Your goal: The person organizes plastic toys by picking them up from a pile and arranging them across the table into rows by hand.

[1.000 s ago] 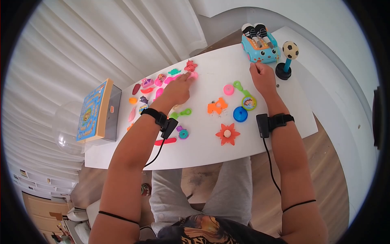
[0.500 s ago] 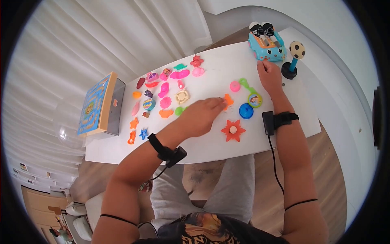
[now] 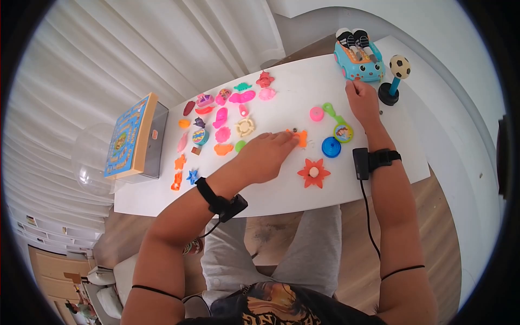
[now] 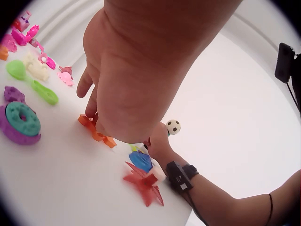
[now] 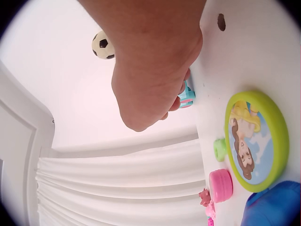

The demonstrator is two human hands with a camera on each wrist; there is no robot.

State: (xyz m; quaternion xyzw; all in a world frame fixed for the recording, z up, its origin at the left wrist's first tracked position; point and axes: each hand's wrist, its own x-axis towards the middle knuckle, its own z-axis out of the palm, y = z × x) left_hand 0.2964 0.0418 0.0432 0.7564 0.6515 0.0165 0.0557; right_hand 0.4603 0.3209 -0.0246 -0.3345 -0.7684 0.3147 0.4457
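My left hand [image 3: 265,157] reaches over the middle of the table, pinching an orange cutter-like shape [image 3: 302,138]. In the left wrist view the fingers [image 4: 91,101] and thumb are at this orange piece [image 4: 97,133], low over the white top; part of it is hidden. My right hand [image 3: 363,100] rests curled on the table beside the blue toy [image 3: 360,69] with eyes, and no object shows in it. Near it lie a green-rimmed disc with a picture [image 3: 343,132], a blue round lid [image 3: 331,147] and a pink cap [image 3: 317,114].
Rows of colourful small moulds [image 3: 221,116] cover the left part of the table [image 3: 260,203]. A red flower-shaped piece [image 3: 319,176] lies near the front edge. A soccer ball on a stand [image 3: 400,67] rises at the right, and a boxed game [image 3: 132,138] stands at the left end.
My left hand has moved right and nearer me, from the pink moulds at the back to the orange piece. The right hand has stayed in place; the head view has shifted slightly.
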